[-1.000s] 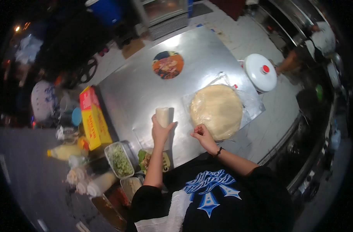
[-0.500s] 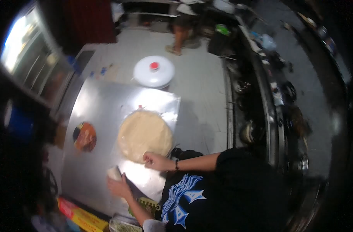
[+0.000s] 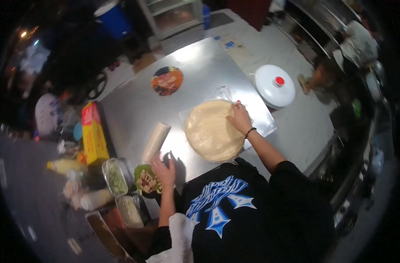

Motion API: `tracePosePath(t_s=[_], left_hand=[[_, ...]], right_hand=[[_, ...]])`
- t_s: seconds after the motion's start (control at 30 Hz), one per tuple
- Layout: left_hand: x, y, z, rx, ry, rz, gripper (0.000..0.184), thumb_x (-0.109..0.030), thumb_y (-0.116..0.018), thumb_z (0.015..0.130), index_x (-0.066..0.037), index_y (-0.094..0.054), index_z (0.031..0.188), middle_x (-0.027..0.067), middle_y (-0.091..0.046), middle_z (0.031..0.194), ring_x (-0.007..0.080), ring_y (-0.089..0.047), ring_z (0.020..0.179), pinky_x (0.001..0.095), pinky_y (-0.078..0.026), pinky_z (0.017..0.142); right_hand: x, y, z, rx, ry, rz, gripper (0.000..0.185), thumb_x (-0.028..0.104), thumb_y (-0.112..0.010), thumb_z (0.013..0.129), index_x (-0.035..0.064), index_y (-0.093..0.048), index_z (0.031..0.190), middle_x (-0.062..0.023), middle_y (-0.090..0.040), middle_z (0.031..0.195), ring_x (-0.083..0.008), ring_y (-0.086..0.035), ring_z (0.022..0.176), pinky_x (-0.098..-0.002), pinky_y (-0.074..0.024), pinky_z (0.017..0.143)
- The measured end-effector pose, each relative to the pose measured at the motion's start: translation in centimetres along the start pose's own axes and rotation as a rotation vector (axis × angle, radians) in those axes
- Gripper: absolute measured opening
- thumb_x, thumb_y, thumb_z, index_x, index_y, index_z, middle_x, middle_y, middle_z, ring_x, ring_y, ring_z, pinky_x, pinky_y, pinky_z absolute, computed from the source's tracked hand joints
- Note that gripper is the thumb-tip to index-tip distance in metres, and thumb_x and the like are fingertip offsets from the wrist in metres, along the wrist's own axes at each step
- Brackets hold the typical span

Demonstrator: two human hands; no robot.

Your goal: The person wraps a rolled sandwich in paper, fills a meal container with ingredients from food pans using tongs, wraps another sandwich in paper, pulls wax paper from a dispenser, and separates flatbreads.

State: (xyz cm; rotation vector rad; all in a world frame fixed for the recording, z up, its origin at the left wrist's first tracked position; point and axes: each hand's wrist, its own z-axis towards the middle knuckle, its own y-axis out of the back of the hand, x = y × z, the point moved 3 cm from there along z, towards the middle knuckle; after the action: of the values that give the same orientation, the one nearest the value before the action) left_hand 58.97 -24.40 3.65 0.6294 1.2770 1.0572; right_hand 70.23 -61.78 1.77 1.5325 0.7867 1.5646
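Note:
A pale cylindrical roll (image 3: pixel 157 141) lies slantwise on the metal table (image 3: pixel 130 105). My left hand (image 3: pixel 164 172) is at its lower end, fingers apart, next to a green leaf with chopped filling (image 3: pixel 147 180). Whether the fingertips touch the roll is hard to tell. On the right of the table sits a large round stack of pale flat sheets (image 3: pixel 208 131) on clear plastic. My right hand (image 3: pixel 240 118) rests on the stack's upper right edge, with its thumb on the top sheet and its other fingers near the rim.
A yellow and red box (image 3: pixel 94 136) lies along the left edge. Beside it stand a tray of chopped greens (image 3: pixel 116 176), another food tray (image 3: pixel 130 210) and bottles (image 3: pixel 68 166). A white lidded pot (image 3: pixel 274 87) stands beyond the right edge. Another person (image 3: pixel 355 48) is at the upper right.
The roll, upright in my left hand before, now lies on the table. My left hand has opened and moved down toward the leaf. My right hand has moved from the stack's near edge to its upper right.

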Motion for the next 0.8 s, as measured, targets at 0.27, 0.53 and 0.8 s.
tracePosePath(t_s=[0.27,0.53,0.8], left_hand=[[-9.4,-2.4,-7.6,-0.141,0.243,-0.157,0.054,-0.020,-0.068,0.081,0.000,-0.048,0.127,0.0204,-0.051,0.123,0.0390,-0.046,0.119,0.0490,-0.033,0.102],[-13.3,-2.3,-14.7,-0.188,0.414,-0.107,0.050,-0.016,-0.068,0.081,-0.003,-0.050,0.126,0.0187,-0.053,0.120,0.0371,-0.049,0.116,0.0480,-0.035,0.100],[-12.1,0.9,-17.2,-0.207,0.549,-0.246,0.038,-0.011,-0.068,0.080,-0.006,-0.055,0.115,0.0108,-0.065,0.093,0.0295,-0.064,0.088,0.0410,-0.049,0.078]], right_hand=[[-1.6,0.8,2.2,0.088,0.023,0.041,0.057,0.021,-0.080,0.068,0.0000,-0.054,0.114,-0.0208,-0.055,0.116,-0.0379,-0.053,0.109,-0.0453,-0.0441,0.093],[-2.4,0.6,2.0,0.237,0.108,0.419,0.035,0.015,-0.072,0.072,-0.0012,-0.052,0.096,-0.0218,-0.058,0.097,-0.0371,-0.058,0.092,-0.0421,-0.0461,0.079],[-9.3,-2.8,6.0,0.239,0.079,0.646,0.027,0.009,-0.067,0.082,0.0020,-0.057,0.106,-0.0101,-0.065,0.091,-0.0184,-0.062,0.083,-0.0305,-0.0503,0.077]])
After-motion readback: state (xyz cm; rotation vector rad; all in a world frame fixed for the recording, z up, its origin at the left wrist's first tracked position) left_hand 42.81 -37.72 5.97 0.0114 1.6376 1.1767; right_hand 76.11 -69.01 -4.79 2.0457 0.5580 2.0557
